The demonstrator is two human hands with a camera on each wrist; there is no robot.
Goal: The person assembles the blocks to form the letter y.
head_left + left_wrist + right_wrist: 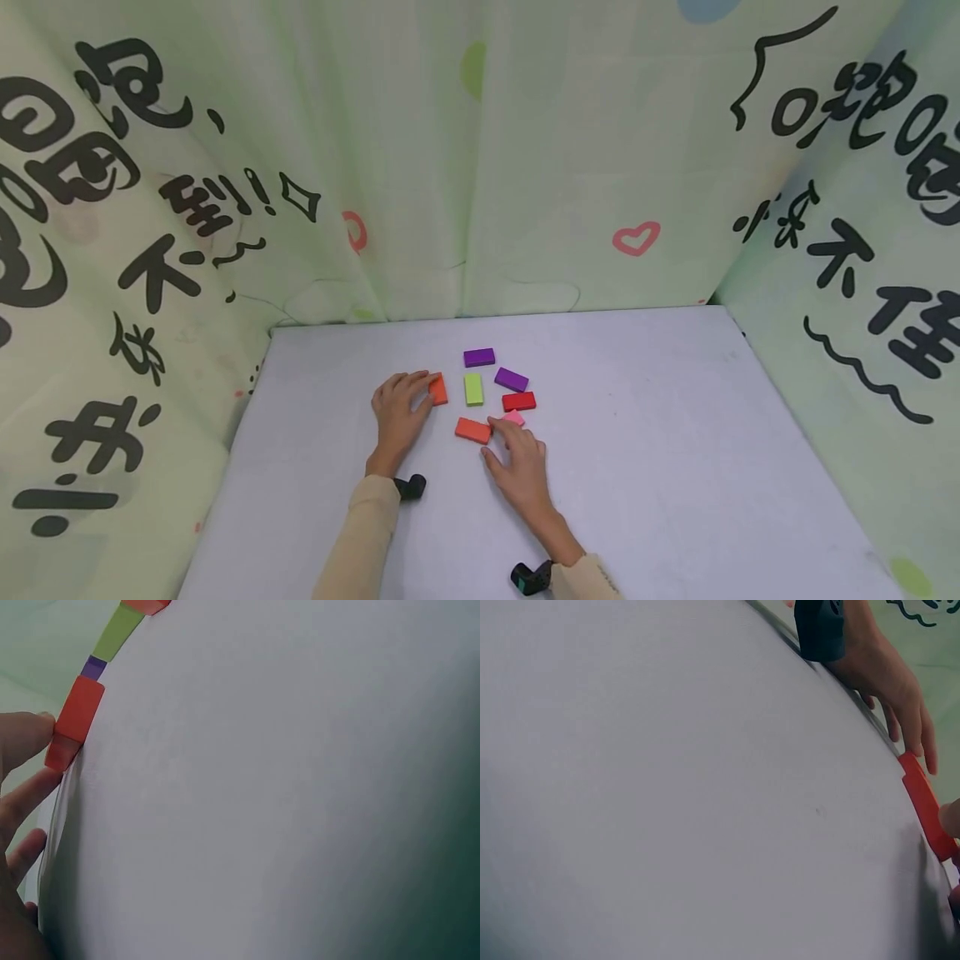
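At the left of a small group of blocks, my left hand (397, 414) pinches an orange block (439, 390) between thumb and fingers. The left wrist view shows the thumb on one side of this block (81, 709) and a fingertip at its lower end. My right hand (521, 471) is at the right end of a second orange block (472, 431), its thumb and index finger around that end. In the right wrist view the thumb touches this block (924, 806). A pink block (514, 417) lies partly hidden by the right fingers.
Between and beyond the hands lie a green block (473, 389), a red block (519, 402), a purple block (512, 380) and another purple block (479, 357) farthest back. All rest on a white table (675, 467), with printed curtains (555, 150) around its back and sides.
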